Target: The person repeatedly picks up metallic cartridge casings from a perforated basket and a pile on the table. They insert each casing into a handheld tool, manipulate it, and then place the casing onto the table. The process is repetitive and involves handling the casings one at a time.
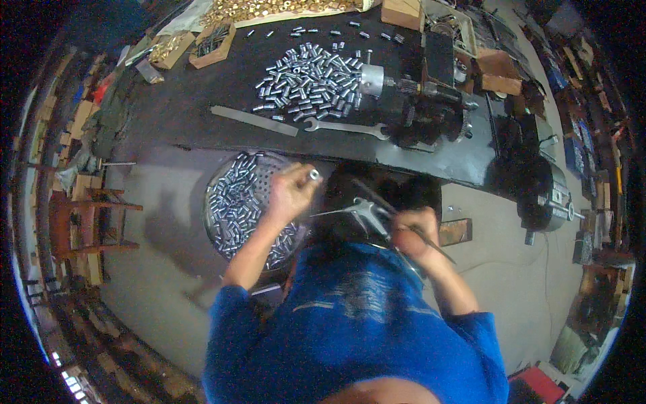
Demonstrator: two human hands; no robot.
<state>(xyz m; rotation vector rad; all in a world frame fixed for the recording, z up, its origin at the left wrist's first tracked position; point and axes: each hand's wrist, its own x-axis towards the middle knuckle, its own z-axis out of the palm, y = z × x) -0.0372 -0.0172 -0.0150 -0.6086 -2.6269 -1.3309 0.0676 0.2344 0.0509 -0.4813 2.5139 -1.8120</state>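
My left hand [291, 194] pinches a small shiny metal sleeve [314, 174], its open end facing up. Below and left of that hand is a round perforated metal pan [270, 163] holding many similar sleeves [232, 205]. My right hand [416, 232] is closed around a long thin dark rod [436, 248], which slants from upper left to lower right. Just left of the right hand, above my lap, lies a silver metal tool [365, 214] with several arms; its kind is unclear. The two hands are apart.
On the dark bench [188, 121] ahead are a heap of metal sleeves [309, 77], an open-ended wrench [346, 127], a flat metal strip [254, 120] and a machine with a round chuck [371, 79]. Brass parts [269, 10] lie at the back. A wooden chair [87, 229] stands left.
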